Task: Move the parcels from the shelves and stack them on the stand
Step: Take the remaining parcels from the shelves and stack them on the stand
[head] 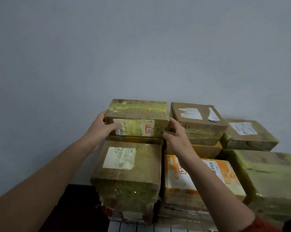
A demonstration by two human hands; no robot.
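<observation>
Head view: two bare forearms reach in from the lower left and lower right corners of the frame, with a red sleeve (265, 223) at the lower right edge. At the bottom edge, a white slatted stand (129, 228) shows under the piled parcels, and a dark shape (74, 206) that I cannot identify lies to its left. Nearest on the pile is a large brown cardboard parcel with a white label (129, 173), wrapped in yellowish tape. Just right of it is an orange and white parcel (208, 181), and further right a big tape-wrapped brown parcel (272, 178).

Above these, near the frame's centre, both hands grip the flat brown taped parcel with a red-outlined handwritten tag (138, 114), which tops the left pile. The left hand (101, 129) wraps its left end, thumb laid across the front label. The right hand (178, 136) pinches its right end with curled fingers. It sits directly over a yellow-edged parcel (136, 139); whether it rests on that parcel I cannot tell.

Beside it to the right is a brown box with torn white labels (196, 123), then a lower brown parcel with a pale label (247, 136). Behind everything, a plain grey wall (141, 47) fills the upper frame
</observation>
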